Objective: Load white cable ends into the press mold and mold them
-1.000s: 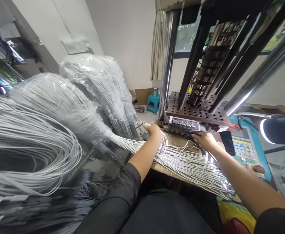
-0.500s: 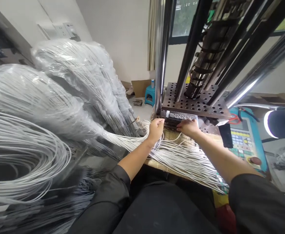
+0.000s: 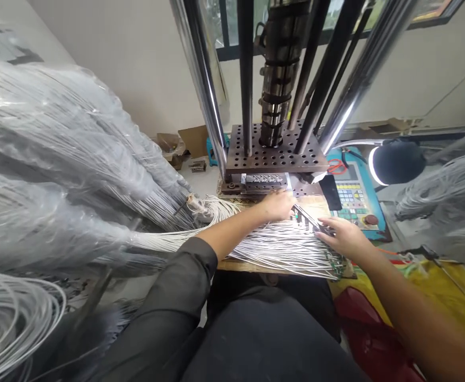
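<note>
My left hand (image 3: 279,206) is in front of the press's lower die, its fingers closed on the upper end of a few thin white cables (image 3: 306,214). These slant down to the right, toward my right hand (image 3: 344,236). My right hand's thumb and fingers close around their lower ends, where something dark shows that I cannot make out. Below both hands, many loose white cables (image 3: 280,246) lie side by side across a wooden board (image 3: 240,265), with small green ends at the right. The die block (image 3: 264,179) sits under the perforated press plate (image 3: 278,162).
Plastic-wrapped cable bundles (image 3: 57,127) fill the left side, with a coil (image 3: 13,323) below. Steel columns (image 3: 206,79) frame the press. To the right are a teal control panel (image 3: 355,193), a lit lamp (image 3: 397,162) and yellow bags (image 3: 435,286).
My view has swung right. Both hands have moved away from the die, toward the right end of the cables. Several cables now stretch between my hands.
</note>
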Demonstrator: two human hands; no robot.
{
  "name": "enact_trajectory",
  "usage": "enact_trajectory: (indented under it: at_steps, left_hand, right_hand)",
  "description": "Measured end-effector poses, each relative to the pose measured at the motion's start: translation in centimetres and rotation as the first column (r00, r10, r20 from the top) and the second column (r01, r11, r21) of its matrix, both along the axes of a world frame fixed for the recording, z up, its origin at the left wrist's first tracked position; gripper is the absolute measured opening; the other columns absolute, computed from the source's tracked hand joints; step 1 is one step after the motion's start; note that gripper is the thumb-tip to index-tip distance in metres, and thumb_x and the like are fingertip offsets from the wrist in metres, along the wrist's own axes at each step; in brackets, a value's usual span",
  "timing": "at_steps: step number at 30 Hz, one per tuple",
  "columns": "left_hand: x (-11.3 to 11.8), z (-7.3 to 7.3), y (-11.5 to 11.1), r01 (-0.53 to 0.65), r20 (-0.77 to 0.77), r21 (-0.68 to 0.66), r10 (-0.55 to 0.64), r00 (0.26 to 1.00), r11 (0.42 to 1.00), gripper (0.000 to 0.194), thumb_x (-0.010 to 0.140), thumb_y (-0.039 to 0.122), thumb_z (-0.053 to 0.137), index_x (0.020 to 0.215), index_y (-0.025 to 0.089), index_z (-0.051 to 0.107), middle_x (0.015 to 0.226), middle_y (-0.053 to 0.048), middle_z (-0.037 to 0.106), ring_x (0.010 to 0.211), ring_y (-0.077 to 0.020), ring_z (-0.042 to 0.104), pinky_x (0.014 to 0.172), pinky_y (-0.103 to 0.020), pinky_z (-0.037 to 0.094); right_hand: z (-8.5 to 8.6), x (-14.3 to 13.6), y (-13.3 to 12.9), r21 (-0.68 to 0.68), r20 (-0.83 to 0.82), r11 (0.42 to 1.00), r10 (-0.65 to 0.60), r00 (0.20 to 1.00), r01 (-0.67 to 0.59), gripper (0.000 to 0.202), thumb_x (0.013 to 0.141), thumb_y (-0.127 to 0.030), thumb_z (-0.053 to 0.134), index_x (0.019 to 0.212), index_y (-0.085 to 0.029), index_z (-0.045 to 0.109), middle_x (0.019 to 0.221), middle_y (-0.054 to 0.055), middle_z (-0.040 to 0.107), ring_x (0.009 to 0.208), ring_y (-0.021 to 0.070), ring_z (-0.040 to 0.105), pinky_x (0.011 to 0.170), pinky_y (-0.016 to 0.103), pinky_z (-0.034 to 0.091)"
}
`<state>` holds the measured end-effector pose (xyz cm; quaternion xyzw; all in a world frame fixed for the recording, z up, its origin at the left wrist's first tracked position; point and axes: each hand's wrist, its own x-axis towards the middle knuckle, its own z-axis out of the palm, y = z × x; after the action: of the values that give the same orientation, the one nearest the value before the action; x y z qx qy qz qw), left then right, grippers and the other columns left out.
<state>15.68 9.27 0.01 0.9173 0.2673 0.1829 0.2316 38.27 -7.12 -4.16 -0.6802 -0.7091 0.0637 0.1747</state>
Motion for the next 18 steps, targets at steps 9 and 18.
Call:
enact_trajectory:
  at_steps: [9,18]
  left_hand:
    - [1.6,-2.0,0.7,0.077,-0.028,-0.026,-0.078,0.997,0.997,0.037,0.050,0.028,0.096,0.076,0.023,0.071,0.088,-0.006,0.067,0.081,-0.0227,0.065,0.073,-0.028,0.055]
    - [2.4,-1.7,0.3,0.023,0.008,-0.195,-0.022,1.000,0.981,0.031,0.046,0.020,0.093,0.068,0.020,0.071,0.086,-0.008,0.067,0.092,-0.0272,0.065,0.091,-0.034,0.054]
  right_hand:
    - [-0.2,-0.4,2.0,-0.097,0.089,0.995,0.047,0.995,-0.038,0.054,0.080,-0.061,0.069,0.119,-0.024,0.073,0.112,0.009,0.069,0.103,0.0292,0.065,0.088,0.041,0.051]
    - [0.8,-0.7,2.2,-0.018,0.098,0.994,0.109,0.989,-0.108,0.033,0.080,-0.045,0.072,0.105,-0.023,0.077,0.111,0.010,0.068,0.105,0.0302,0.061,0.087,0.040,0.047]
